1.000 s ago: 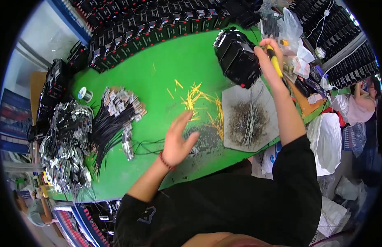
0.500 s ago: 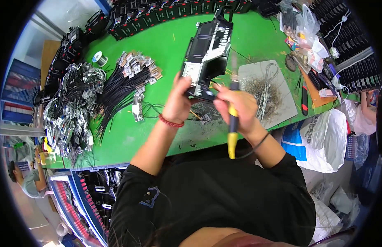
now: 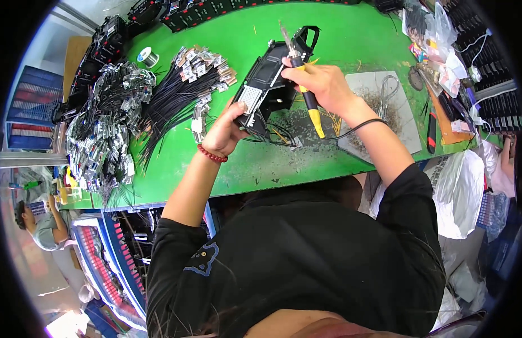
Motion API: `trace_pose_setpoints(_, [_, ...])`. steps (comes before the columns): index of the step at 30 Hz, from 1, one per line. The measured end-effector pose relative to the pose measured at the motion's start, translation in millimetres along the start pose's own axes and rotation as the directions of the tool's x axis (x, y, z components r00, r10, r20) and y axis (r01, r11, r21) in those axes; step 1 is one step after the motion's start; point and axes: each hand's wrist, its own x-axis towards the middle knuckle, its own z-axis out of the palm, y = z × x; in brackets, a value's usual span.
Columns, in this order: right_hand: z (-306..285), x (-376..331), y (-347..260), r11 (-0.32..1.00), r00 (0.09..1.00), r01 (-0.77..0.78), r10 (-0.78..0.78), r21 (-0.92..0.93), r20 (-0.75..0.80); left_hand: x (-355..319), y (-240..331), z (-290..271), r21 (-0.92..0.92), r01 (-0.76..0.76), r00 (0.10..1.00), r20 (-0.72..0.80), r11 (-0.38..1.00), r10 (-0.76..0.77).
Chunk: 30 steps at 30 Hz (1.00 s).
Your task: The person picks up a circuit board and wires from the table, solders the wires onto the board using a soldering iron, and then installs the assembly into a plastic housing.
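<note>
My left hand (image 3: 224, 132) is closed on the near end of a black plastic housing (image 3: 266, 67) with a loop handle at its far end, thumb on a silver perforated plate. The housing is held tilted over the table. My right hand (image 3: 328, 87) grips a yellow-and-black soldering iron (image 3: 314, 117), its metal tip pointing up and away beside the housing's far part. The right fingertips are at the housing's edge; whether they touch it I cannot tell. Black wires (image 3: 272, 134) hang at the housing's near end.
Left on the green table (image 3: 238, 174) lie bundles of black cables (image 3: 165, 107), a heap of silver-ended leads (image 3: 103, 135) and a solder spool (image 3: 148, 57). A grey board (image 3: 410, 121) with wire and debris lies right. Black units (image 3: 216, 14) line the back. Another person (image 3: 46, 225) sits far left.
My right hand with the soldering iron has moved from the housing's near end up to its far part. The housing has come lower and turned slightly. The view has shifted a little.
</note>
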Motion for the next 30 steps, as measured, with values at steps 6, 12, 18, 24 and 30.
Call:
trace_pose_setpoints(6, [26.2, -2.2, -4.4, 0.999, 0.999, -0.037, 0.037, -0.001, 0.035, -14.6, 17.7, 4.0, 0.716, -0.347, 0.834, -0.061, 0.606, 0.549])
trace_pose_setpoints(12, [37.7, -0.8, -4.6, 0.996, 0.997, -0.079, 0.079, 0.04, 0.008, -23.2, 25.6, 60.0, 0.884, -0.284, 0.564, 0.468, -0.372, 0.681])
trace_pose_setpoints(18, [35.9, -2.3, -6.0, 0.995, 0.994, -0.094, 0.096, -0.046, 0.043, -13.0, 33.9, 83.2, 0.847, -0.176, 0.648, 0.483, -0.501, 0.589])
trace_pose_setpoints(24, [39.8, 0.3, -1.9, 0.994, 0.996, -0.089, 0.087, 0.071, 0.018, -17.6, -27.1, 88.5, 0.812, -0.347, 0.718, 0.552, -0.47, 0.423])
trace_pose_setpoints(30, [18.3, -61.3, -48.5, 0.789, 0.825, -0.528, 0.564, 0.313, -0.03, -15.8, -70.7, 61.3, 0.867, -0.471, 0.716, 0.484, -0.164, 0.503])
